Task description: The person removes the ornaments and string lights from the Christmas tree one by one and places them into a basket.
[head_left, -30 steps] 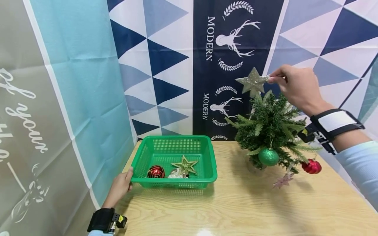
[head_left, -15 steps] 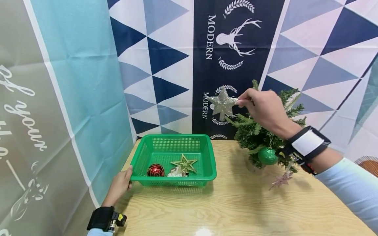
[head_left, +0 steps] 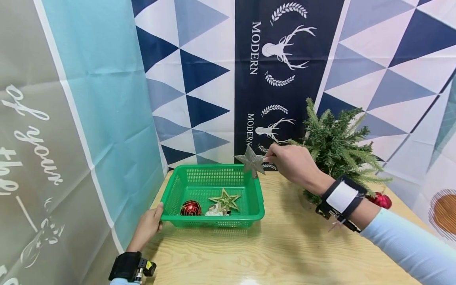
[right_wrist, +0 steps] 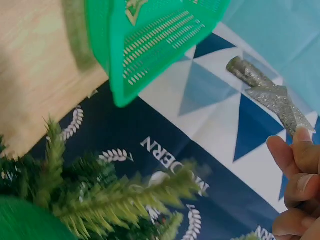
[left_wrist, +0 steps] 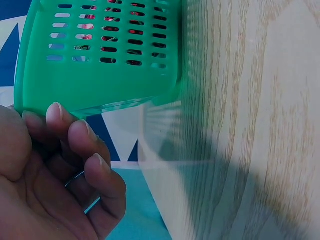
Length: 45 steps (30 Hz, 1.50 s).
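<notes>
Presently: silver glittered star ornament (head_left: 251, 160), pinched at one tip by right hand (head_left: 293, 163), near far-right corner of green perforated plastic basket (head_left: 217, 218); near-left corner held by left hand (head_left: 147, 224). Dropping could be caused by slight pinch, snagging by rim.

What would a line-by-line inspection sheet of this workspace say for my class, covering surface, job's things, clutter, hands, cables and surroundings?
Surface: light wood-grain table, glare at its near edge.
Job's things: green plastic basket holding a red-and-gold bauble, a green-gold star and a partly hidden whitish ornament; silver glitter star topper, held apart from the basket; artificial Christmas tree with a red bauble.
Clutter: nothing seen.
Hands: left hand grips the basket's rim near its front left corner; right hand pinches the topper by one point.
Cables: nothing seen.
Surroundings: triangle-print fabric backdrop behind, teal fabric at left.
</notes>
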Motion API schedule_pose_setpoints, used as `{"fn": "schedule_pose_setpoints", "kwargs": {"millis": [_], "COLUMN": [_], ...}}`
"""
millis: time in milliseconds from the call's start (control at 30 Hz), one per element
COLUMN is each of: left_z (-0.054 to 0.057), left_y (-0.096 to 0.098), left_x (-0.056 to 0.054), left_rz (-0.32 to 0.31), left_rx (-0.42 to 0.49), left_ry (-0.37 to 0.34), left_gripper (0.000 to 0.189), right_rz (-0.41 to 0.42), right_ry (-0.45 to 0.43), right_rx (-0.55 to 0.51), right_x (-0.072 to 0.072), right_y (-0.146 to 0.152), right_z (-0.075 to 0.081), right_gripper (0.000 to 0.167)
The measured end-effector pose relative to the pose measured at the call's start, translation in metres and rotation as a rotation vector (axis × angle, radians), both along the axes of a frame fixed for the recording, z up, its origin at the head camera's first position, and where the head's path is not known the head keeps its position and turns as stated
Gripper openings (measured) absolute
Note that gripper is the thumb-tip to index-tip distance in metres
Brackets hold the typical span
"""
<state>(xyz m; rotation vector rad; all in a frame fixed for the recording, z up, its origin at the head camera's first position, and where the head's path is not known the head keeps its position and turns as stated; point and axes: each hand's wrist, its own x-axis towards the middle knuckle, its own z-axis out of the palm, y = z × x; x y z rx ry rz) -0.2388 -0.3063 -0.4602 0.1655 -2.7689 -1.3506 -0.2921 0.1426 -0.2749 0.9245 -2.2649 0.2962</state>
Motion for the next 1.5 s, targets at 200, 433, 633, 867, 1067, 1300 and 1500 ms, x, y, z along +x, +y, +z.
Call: {"fn": "schedule_pose_setpoints", "kwargs": {"millis": [200, 433, 633, 867, 1067, 1300, 1500], "left_z": [0.003, 0.005, 0.004, 0.002, 0.002, 0.0, -0.001], "left_y": [0.0, 0.0, 0.001, 0.001, 0.0, 0.0, 0.001], "left_x": [-0.002, -0.004, -0.003, -0.002, -0.002, -0.001, 0.0], "left_rz": [0.008, 0.001, -0.005, -0.002, -0.002, -0.001, -0.006], "left_rx": [-0.011, -0.011, 0.003, 0.003, 0.004, 0.011, 0.018], "left_ry": [0.015, 0.015, 0.013, 0.009, 0.009, 0.001, 0.002], "left_gripper": [0.058, 0.058, 0.058, 0.059, 0.058, 0.055, 0.053], "right_rz": [-0.007, -0.016, -0.03, -0.031, -0.038, -0.041, -0.047], "right_ry": [-0.041, -0.099, -0.143, -0.158, -0.16, -0.151, -0.139], "right_rx": [-0.007, -0.016, -0.024, -0.028, -0.019, -0.002, 0.014], "right_x": [0.001, 0.003, 0.003, 0.003, 0.003, 0.005, 0.006], "right_y": [-0.005, -0.008, -0.013, -0.021, -0.027, -0.032, -0.035], "right_z": [-0.01, -0.019, -0.029, -0.039, -0.048, -0.059, -0.069], "right_gripper": [0.01, 0.009, 0.006, 0.005, 0.008, 0.014, 0.017]}}
